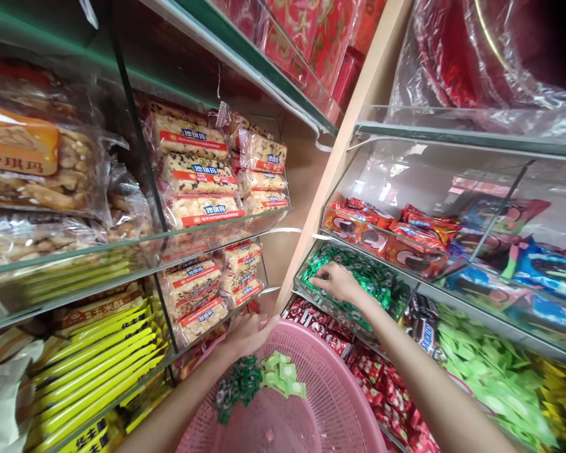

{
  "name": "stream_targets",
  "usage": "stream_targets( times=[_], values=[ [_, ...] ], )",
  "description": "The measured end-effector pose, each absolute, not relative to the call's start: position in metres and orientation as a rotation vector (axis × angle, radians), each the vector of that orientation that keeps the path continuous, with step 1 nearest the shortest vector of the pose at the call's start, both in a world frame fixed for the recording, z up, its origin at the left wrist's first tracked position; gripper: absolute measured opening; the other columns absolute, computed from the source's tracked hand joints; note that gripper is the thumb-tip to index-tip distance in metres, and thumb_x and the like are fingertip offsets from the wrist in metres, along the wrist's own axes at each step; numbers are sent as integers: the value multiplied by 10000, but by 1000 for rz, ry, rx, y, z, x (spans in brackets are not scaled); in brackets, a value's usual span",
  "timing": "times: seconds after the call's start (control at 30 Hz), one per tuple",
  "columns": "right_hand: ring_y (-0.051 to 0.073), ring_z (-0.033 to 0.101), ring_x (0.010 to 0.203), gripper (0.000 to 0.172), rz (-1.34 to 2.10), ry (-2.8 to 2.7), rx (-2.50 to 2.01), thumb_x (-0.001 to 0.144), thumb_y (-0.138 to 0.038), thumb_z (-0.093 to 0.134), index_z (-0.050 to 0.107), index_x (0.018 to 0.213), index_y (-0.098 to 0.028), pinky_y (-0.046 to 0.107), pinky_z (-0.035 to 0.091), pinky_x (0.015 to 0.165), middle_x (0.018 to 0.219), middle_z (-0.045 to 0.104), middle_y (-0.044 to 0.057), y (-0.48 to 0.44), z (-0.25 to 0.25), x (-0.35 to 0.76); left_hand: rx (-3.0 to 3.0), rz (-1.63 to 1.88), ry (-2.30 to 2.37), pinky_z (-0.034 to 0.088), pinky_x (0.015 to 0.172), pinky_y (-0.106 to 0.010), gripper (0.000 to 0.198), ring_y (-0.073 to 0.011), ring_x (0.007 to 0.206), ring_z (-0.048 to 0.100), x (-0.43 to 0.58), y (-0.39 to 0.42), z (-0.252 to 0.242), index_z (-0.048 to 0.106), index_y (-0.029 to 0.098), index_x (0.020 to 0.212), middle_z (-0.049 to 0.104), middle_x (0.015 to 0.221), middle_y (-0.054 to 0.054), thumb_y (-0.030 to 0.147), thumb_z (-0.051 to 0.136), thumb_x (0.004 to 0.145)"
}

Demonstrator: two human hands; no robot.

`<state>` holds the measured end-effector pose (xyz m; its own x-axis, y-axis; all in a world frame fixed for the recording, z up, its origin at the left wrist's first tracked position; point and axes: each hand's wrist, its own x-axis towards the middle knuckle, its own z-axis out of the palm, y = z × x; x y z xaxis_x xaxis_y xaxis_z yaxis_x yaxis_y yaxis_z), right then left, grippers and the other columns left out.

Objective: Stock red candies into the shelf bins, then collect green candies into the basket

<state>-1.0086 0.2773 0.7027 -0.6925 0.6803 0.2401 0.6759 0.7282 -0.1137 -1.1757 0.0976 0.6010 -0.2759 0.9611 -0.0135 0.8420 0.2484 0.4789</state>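
A pink perforated plastic basket (344,371) is below me, with my left hand (248,335) closed on its far rim. Inside it lie a pile of dark green wrapped candies (238,385) and a smaller pile of light green wrapped candies (283,372). My right hand (338,282) reaches into a clear shelf bin of shiny green wrapped candies (372,277). Its fingers are bent together at the candies' surface; whatever is between them is hidden.
Packaged sachima bars (202,170) fill the glass shelves at left, above yellow packets (108,358). A wooden post (332,170) divides the shelves. At right are red snack packs (382,236), blue packs (547,270), loose light green candies (490,371) and red packets (382,390) below.
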Motion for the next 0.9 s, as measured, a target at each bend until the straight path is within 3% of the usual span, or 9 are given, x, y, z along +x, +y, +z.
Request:
stream_targets(
  times=[0.2,0.33,0.53,0.73,0.9],
  values=[
    [173,584,745,275,54,-2615,-1025,828,-395,494,642,710,-195,254,369,660,728,660,46,279,705,-1018,1666,559,2220,396,871,-365,686,-269,1028,596,-1178,99,599,635,259,1097,678,1069,-76,648,129,845],
    [191,592,770,367,-39,-2597,-1208,794,-501,507,665,680,-190,257,373,641,765,661,90,274,703,-1030,1663,546,2224,403,871,-381,689,-285,1041,589,-1178,102,597,617,253,1131,665,1101,-89,653,135,842],
    [185,570,656,476,13,-2649,-1323,722,-613,521,626,543,-184,260,332,523,696,646,106,269,709,-1042,1674,545,2228,410,850,-376,675,-283,1011,603,-1179,104,596,624,261,1103,679,1064,-81,655,143,840],
    [130,498,543,450,189,-2686,-1317,709,-579,554,562,485,-189,245,270,472,543,563,26,277,710,-1040,1673,561,2216,412,819,-358,684,-281,980,614,-1180,104,595,638,249,1076,694,1006,-93,651,136,842],
    [135,527,576,312,136,-2641,-1394,704,-449,598,596,532,-189,237,289,488,581,590,23,274,710,-1042,1673,574,2215,403,838,-364,656,-280,1016,600,-1181,104,594,634,267,1083,681,1058,-78,639,147,850]
  ],
)
